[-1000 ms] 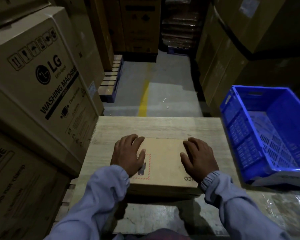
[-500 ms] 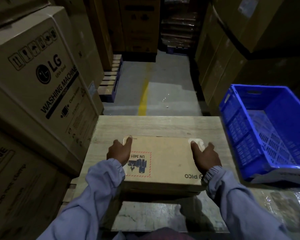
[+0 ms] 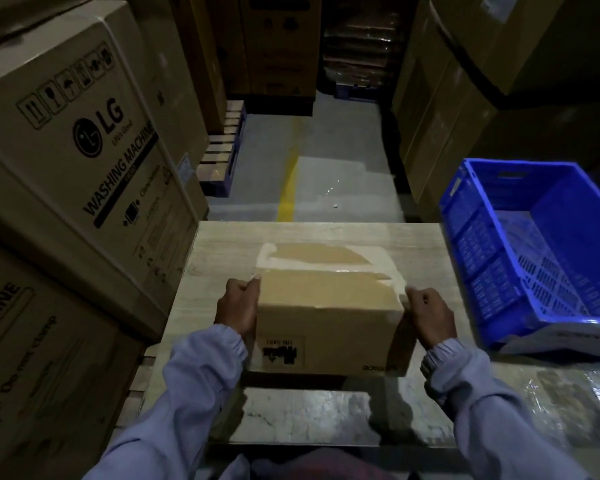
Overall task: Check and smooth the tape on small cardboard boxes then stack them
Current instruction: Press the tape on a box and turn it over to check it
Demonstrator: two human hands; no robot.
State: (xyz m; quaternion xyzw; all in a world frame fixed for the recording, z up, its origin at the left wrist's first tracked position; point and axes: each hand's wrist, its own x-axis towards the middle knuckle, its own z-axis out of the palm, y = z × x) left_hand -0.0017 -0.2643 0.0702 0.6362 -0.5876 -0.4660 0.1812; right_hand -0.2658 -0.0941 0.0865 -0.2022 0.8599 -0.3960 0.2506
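Note:
A small brown cardboard box [image 3: 329,296] stands on the wooden table [image 3: 222,251] in front of me. Its taped face now points up, with clear glossy tape [image 3: 326,266] running across the seam and over the far corners. The side with a printed label faces me. My left hand [image 3: 238,310] grips the box's left side. My right hand [image 3: 426,317] grips its right side. Both arms wear light blue sleeves.
A blue plastic crate [image 3: 534,251] sits to the right of the table, on a white sheet. Large washing-machine cartons [image 3: 77,140] are stacked close on the left. More tall cartons [image 3: 465,81] line the right. A grey aisle floor with a yellow line [image 3: 288,188] runs ahead.
The box has been tipped toward me: the labelled face that was on top now faces me, and the taped face is up. Both hands moved from the top to the sides.

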